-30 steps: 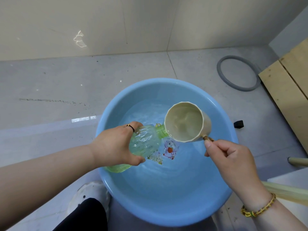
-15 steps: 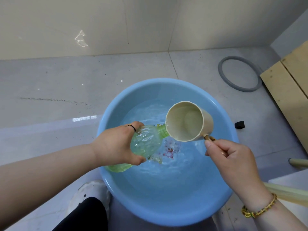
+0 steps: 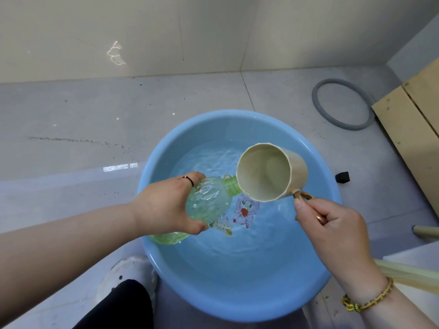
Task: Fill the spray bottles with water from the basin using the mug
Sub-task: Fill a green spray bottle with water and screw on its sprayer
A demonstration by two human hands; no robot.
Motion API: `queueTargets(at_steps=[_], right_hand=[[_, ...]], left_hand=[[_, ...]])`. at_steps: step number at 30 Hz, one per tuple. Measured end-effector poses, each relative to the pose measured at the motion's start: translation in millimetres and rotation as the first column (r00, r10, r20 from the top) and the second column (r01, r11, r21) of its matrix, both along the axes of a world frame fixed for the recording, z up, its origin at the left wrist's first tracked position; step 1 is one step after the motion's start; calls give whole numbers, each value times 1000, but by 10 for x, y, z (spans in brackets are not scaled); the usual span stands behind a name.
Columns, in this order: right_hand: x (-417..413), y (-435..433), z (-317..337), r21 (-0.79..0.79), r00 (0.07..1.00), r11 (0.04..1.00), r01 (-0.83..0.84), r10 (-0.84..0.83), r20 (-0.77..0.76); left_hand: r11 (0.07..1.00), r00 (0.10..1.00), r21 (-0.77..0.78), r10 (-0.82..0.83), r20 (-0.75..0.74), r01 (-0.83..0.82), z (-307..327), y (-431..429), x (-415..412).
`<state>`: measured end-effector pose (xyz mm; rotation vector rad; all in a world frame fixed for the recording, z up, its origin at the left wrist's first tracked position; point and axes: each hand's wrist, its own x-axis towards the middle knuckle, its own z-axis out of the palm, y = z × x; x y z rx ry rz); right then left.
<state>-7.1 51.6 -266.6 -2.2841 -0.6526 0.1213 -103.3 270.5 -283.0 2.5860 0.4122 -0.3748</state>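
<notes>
Spray bottle [image 3: 210, 200] tilted over basin [image 3: 237, 311] at 9 o'clock, our left grip [image 3: 162, 205] wrapped round body. Right grip [image 3: 332, 231] pinches mug [image 3: 266, 172] handle at 3 o'clock. We judge pour underway; next, tip lip onto narrow neck, slowly.

Left hand [image 3: 164, 206] curled gripping, right hand [image 3: 332, 226] pinching, thumb extended

Grey rubber ring [image 3: 315, 102] is laid flat on pale floor tiles [image 3: 71, 119], upper rt, just beside light wooden boards [image 3: 408, 129]. Small black block [image 3: 342, 177] is seen on the floor btwn ring & a pale rod [image 3: 425, 232] at rt edge. White shoe [image 3: 126, 271] & black trouser leg [image 3: 118, 307] are seen at bottom. A bright glint [image 3: 116, 54] is cast on the cream wall [image 3: 71, 32].
</notes>
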Motion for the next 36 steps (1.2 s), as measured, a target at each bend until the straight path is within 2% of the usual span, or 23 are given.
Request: queueTargets(at_steps=[21,36], right_hand=[[49,-19,-20,-5,986,1000,8,-7,165],[53,12,-24,-14,976,1000,12,-9,218]], left_hand=[[1000,1000,-9,0,-6,0,4,4,13],[1000,1000,-6,2,-11,-2,-4,0,9]])
